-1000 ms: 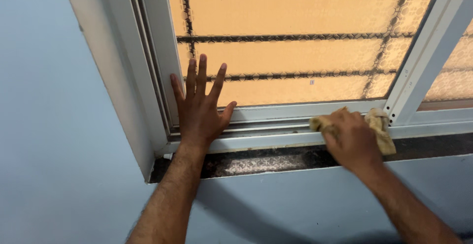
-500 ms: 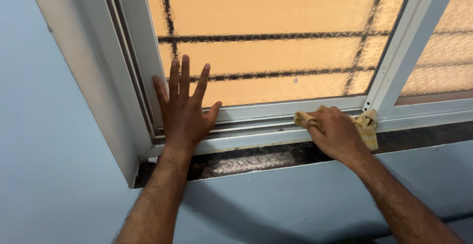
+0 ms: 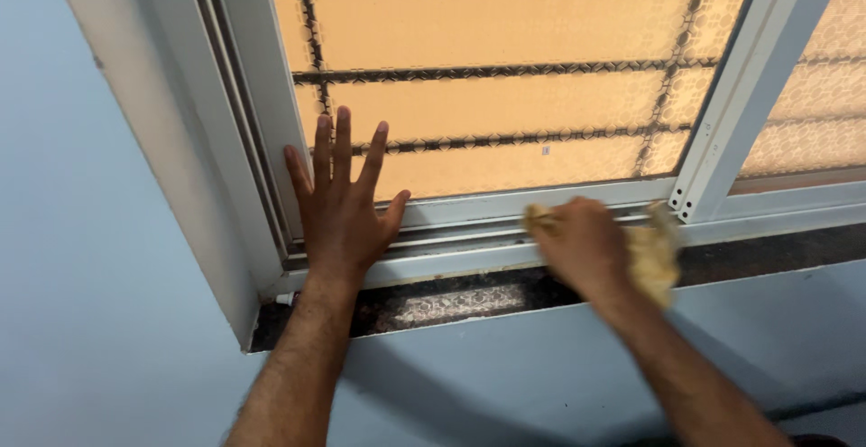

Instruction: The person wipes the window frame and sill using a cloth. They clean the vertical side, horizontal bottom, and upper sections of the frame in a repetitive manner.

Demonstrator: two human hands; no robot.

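My left hand is spread flat, fingers apart, against the frosted orange window pane and the white sliding frame at the pane's lower left corner. My right hand presses a crumpled yellowish cloth onto the white bottom track of the window. The hand is blurred with motion. The cloth sticks out to the right of the fingers, just below the upright white frame bar.
A dark speckled stone sill runs under the track. Pale blue wall lies to the left and below. Dark grille bars show through the glass. A second pane sits to the right.
My right hand has slid the cloth leftward along the bottom track, from near the upright bar toward the middle. My left hand has stayed pressed on the pane.
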